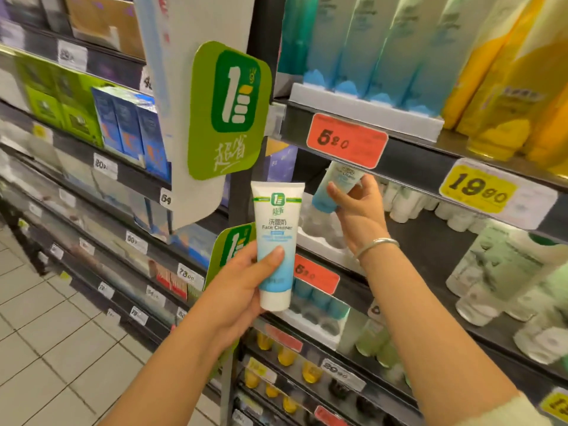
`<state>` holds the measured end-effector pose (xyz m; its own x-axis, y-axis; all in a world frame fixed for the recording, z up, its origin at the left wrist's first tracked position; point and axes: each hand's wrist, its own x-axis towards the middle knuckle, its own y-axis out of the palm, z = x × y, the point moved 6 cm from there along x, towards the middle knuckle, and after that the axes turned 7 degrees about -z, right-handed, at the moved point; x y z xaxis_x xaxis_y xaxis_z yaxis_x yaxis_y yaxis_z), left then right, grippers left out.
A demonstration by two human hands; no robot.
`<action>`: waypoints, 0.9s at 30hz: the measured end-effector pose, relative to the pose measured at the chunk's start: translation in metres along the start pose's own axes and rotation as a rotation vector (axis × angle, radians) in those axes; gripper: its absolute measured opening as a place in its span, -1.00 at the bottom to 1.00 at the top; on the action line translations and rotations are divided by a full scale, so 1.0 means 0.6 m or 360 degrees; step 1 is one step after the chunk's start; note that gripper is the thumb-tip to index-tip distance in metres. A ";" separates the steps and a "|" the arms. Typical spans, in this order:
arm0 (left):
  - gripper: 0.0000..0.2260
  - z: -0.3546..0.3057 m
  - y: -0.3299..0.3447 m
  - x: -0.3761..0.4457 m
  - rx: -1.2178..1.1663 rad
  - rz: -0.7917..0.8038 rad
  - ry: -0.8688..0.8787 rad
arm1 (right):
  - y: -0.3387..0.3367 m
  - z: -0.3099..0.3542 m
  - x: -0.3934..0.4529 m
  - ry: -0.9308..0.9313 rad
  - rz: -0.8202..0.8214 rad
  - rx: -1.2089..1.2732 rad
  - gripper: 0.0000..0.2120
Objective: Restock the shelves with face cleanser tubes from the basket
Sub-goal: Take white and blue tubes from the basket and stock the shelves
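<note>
My left hand (242, 287) grips a white-and-blue face cleanser tube (276, 238), upright with its cap down, in front of the shelf post. My right hand (359, 210) reaches under the upper shelf edge and holds a second face cleanser tube (333, 186), tilted, with its top hidden behind the red price tag. It hangs above a white slotted tray (322, 241) on the shelf; the tray's slots near the hand look vacant. The basket is out of view.
Green promo signs (229, 112) jut out from the shelf post beside the left hand. The shelf above carries blue tubes (368, 56) and yellow bottles (507, 96). Pale green tubes (507, 278) lie to the right. More blue tubes (319, 298) stand one shelf lower. Tiled floor (46, 348) lies at left.
</note>
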<state>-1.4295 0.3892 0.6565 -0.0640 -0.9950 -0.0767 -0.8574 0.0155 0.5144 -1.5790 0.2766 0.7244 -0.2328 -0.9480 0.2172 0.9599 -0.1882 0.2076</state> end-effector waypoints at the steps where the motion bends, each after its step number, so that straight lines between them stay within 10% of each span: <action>1: -0.64 -0.003 -0.003 0.004 0.0011 0.0028 0.0002 | 0.007 -0.002 0.009 -0.0057 -0.0028 -0.0087 -0.74; 27: -0.62 -0.022 -0.030 -0.004 -0.0044 0.0180 -0.0060 | 0.050 -0.066 0.093 -0.0146 -0.0360 -0.1104 -0.54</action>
<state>-1.4073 0.3900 0.6590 -0.1795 -0.9825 -0.0488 -0.8294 0.1245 0.5447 -1.5572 0.2076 0.7050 -0.4200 -0.8470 0.3260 0.7577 -0.5250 -0.3876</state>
